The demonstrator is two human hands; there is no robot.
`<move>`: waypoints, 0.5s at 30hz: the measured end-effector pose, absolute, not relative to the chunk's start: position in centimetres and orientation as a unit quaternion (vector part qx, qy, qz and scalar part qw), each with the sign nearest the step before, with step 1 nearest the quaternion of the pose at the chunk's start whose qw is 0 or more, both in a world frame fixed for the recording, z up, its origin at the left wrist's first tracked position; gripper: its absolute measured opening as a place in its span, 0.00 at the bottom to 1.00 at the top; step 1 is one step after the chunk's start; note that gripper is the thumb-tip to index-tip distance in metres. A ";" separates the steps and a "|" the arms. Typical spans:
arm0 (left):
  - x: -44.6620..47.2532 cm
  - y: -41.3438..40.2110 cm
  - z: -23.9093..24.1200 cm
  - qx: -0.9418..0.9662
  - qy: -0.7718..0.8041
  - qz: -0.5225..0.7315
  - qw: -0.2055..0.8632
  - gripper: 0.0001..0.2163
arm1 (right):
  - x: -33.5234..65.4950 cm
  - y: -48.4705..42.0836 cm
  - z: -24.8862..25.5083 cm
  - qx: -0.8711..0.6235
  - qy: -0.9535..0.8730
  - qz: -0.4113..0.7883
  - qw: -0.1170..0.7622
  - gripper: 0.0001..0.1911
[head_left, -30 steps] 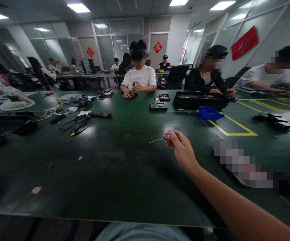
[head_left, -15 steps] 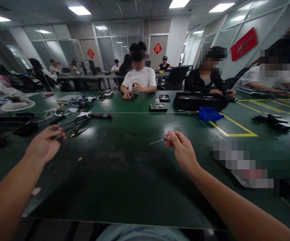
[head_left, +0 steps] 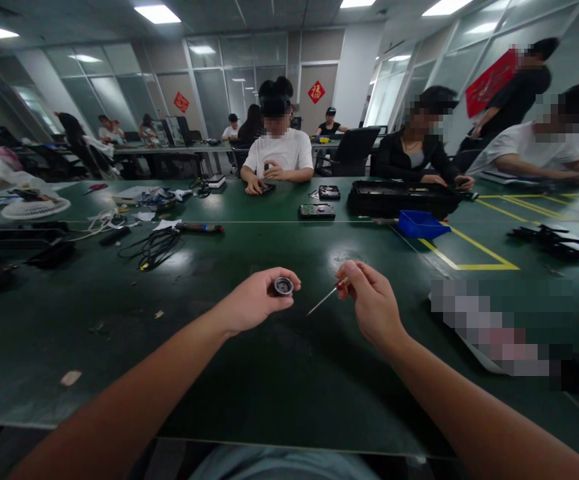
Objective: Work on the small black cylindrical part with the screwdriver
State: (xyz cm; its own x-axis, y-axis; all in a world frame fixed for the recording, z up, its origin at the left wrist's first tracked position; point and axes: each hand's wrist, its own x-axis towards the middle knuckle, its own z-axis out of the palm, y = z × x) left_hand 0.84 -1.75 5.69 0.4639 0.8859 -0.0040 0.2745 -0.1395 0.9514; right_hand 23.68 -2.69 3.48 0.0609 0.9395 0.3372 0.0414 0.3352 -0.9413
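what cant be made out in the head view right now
All in the head view:
- Outer side of the round dark part: mostly covered by the left hand.
- Handle of the screwdriver: largely hidden by the right hand.
- Surface of the pale object: blurred by pixel blocks.

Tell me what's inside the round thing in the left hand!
The round thing shows a grey rim around a dark middle; details there are too small to name. The left hand covers much of its side, and its far end is hidden.

One head-worn camera looks forward and down from close over the green table's (head_left: 279,387) near edge
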 end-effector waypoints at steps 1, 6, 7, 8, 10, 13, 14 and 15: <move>1.6 -1.8 5.3 0.704 0.418 0.296 0.492 0.14 | 23.7 -2.7 3.4 -0.429 -0.567 0.383 0.590 0.18; 3.6 -2.4 3.7 0.736 0.437 0.295 0.424 0.16 | 23.6 -2.8 3.3 -0.413 -0.551 0.386 0.613 0.17; 3.7 -2.4 3.5 0.739 0.441 0.303 0.410 0.16 | 23.6 -2.8 3.3 -0.410 -0.547 0.388 0.618 0.16; 3.6 -2.5 3.3 0.741 0.443 0.313 0.395 0.16 | 23.5 -2.8 3.3 -0.407 -0.543 0.389 0.623 0.16; 3.4 -2.5 3.0 0.748 0.444 0.329 0.368 0.15 | 23.5 -2.8 3.3 -0.402 -0.538 0.388 0.632 0.14; 3.0 -2.5 2.5 0.762 0.433 0.341 0.340 0.15 | 23.5 -2.8 3.3 -0.402 -0.540 0.379 0.635 0.14; 2.9 -2.5 2.3 0.767 0.428 0.341 0.335 0.15 | 23.4 -2.8 3.3 -0.404 -0.543 0.375 0.634 0.14; 2.8 -2.5 2.2 0.772 0.423 0.340 0.332 0.16 | 23.4 -2.8 3.3 -0.408 -0.546 0.370 0.631 0.14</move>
